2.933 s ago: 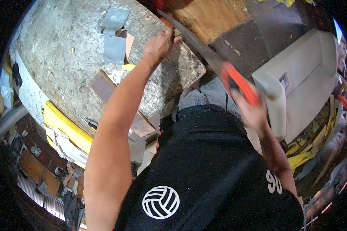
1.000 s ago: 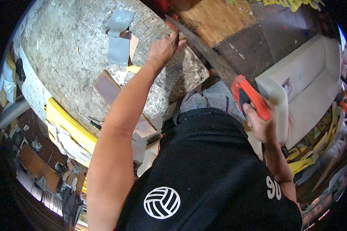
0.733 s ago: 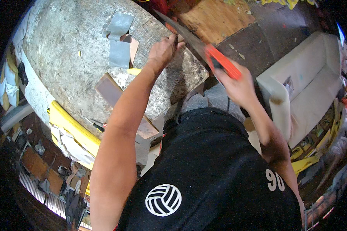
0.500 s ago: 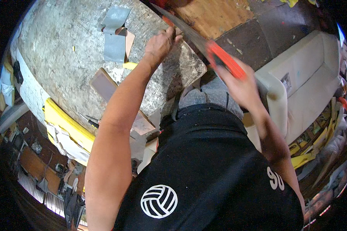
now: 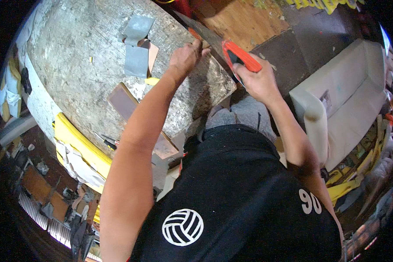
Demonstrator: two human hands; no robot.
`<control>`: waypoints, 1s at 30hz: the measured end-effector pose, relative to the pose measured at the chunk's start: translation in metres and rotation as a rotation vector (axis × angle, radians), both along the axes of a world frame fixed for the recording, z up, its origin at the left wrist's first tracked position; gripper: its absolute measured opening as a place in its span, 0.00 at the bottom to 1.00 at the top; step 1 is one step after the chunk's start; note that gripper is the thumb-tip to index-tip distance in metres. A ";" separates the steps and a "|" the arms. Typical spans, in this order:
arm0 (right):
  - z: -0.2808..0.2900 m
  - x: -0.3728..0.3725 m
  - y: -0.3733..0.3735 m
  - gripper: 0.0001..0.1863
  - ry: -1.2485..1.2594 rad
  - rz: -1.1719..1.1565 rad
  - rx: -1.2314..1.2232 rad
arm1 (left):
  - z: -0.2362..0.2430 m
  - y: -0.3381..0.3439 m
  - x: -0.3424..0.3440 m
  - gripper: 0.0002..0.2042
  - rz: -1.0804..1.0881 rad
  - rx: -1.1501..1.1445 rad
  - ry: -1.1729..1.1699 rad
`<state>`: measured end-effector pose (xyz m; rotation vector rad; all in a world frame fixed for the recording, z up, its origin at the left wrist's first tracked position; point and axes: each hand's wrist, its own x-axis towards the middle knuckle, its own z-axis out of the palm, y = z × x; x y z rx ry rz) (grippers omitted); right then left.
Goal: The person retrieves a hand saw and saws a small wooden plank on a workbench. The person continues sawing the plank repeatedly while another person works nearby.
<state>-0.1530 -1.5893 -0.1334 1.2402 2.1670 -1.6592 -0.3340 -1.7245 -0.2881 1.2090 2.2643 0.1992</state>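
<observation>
My right hand [image 5: 258, 82] is closed around the red-orange handle of a handsaw [image 5: 247, 60]. Its grey blade runs away from me to the upper left, along the right edge of the worktable [image 5: 81, 35]. Close to that edge, my left hand [image 5: 185, 57] presses down with its fingers curled. A small tan piece, seemingly wood [image 5: 205, 45], shows by its fingertips, and a small orange thing [image 5: 194, 33] lies just beyond. My left fingers mostly hide what they hold against the tabletop.
Grey and tan scraps [image 5: 136, 60] lie on the table, with a framed flat panel [image 5: 123, 101] under my left forearm. A dark-handled tool [image 5: 109, 142] and yellow padding [image 5: 81, 142] are at the near left. A pale upholstered seat [image 5: 340, 96] stands on the right.
My right hand has moved the saw up and to the left, away from me along the table edge. The left hand stays at the same spot on the table; the whole view has shifted slightly.
</observation>
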 end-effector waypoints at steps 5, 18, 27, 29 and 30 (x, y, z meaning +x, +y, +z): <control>0.063 0.091 -0.009 0.21 -0.026 -0.029 0.005 | 0.006 -0.005 0.009 0.28 0.073 0.011 -0.015; 0.077 0.107 -0.009 0.21 -0.006 -0.017 -0.072 | -0.011 -0.002 -0.001 0.28 0.083 0.017 -0.075; 0.029 0.071 -0.006 0.19 -0.017 0.037 -0.011 | -0.006 -0.006 0.008 0.28 0.019 -0.048 0.027; 0.067 0.105 -0.002 0.23 0.092 0.069 0.044 | -0.002 -0.004 0.000 0.28 0.072 -0.049 0.024; 0.078 0.114 -0.003 0.23 0.062 0.017 -0.029 | -0.002 -0.006 0.005 0.28 0.060 0.023 0.014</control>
